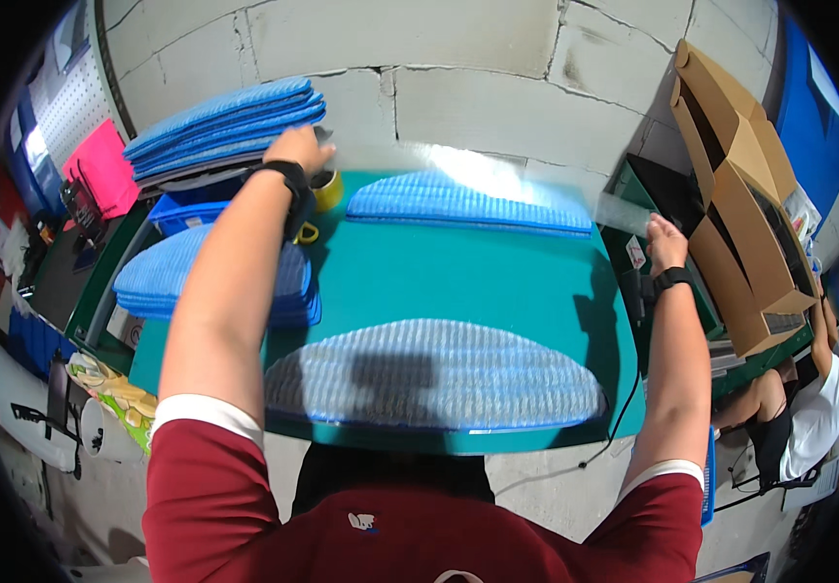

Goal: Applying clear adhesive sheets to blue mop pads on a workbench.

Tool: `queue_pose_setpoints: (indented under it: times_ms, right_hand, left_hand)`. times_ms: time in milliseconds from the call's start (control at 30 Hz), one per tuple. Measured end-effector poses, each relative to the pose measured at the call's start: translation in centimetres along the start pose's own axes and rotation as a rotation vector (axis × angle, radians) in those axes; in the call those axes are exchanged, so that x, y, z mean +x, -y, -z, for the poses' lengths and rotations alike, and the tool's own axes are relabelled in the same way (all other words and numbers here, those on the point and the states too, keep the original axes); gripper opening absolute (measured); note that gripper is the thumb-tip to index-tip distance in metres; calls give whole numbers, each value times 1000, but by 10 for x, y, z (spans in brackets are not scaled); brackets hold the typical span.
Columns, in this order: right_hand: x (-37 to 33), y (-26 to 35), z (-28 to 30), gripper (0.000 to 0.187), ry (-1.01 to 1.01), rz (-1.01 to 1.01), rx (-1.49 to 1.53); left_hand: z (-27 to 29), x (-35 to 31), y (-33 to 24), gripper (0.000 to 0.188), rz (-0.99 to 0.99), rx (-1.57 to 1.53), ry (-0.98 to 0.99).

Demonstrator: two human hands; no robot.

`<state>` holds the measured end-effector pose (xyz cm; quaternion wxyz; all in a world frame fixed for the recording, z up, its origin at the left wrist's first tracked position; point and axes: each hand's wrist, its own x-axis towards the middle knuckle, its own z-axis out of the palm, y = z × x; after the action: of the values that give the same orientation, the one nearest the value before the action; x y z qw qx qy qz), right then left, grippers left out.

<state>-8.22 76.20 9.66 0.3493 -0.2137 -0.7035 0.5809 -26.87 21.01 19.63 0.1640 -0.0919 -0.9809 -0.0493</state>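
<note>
A clear plastic sleeve or film point(622, 212) stretches across the far side of the table, with bright glare on its middle. My right hand point(667, 241) is closed on its right end. My left hand point(299, 151), beside a tall stack of blue mop pads point(225, 121), appears to pinch the left end, which is blurred. Below the film lies a half-moon blue mop pad point(468, 206). Nearer me is another half-moon pad, striped grey and blue point(439, 374), partly in shadow. A second pile of blue pads point(157, 277) sits left, partly behind my left forearm.
The green table point(468, 277) meets a block wall point(478, 107). A yellow cup point(326, 190) and a blue bin point(186, 209) are near my left hand. Open cardboard boxes point(745, 262) stand at right. A black cable point(624, 418) hangs at the right edge. Another person point(818, 418) sits far right.
</note>
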Motion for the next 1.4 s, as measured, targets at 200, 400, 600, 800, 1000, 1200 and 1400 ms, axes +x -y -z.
queue_pose_setpoints:
  times_ms: [200,400,600,800,1000,1200,1400]
  right_hand:
    - [45,-59,-33,22,-65,122,-191]
    - [73,-93,-46,19,-52,156,-651]
    - [77,-100,-65,12,-71,40,-560]
    - [83,-111,-76,15,-26,-10,-620]
    - [94,-136,-74,16,33,26,-690]
    - [107,-151,-63,26,109,-61,-695]
    - [104,-148,-59,27,-23,-15,-886]
  left_hand:
    - [-77,15,-24,61,236,40,299]
    - [-123,33,-29,76,309,52,338]
    - [-137,39,-35,74,348,105,448]
    - [-140,34,-35,72,299,123,380]
    - [-156,29,-22,80,226,67,345]
    - [-160,27,-11,104,308,-95,334]
    - [-146,28,-16,97,350,-55,368]
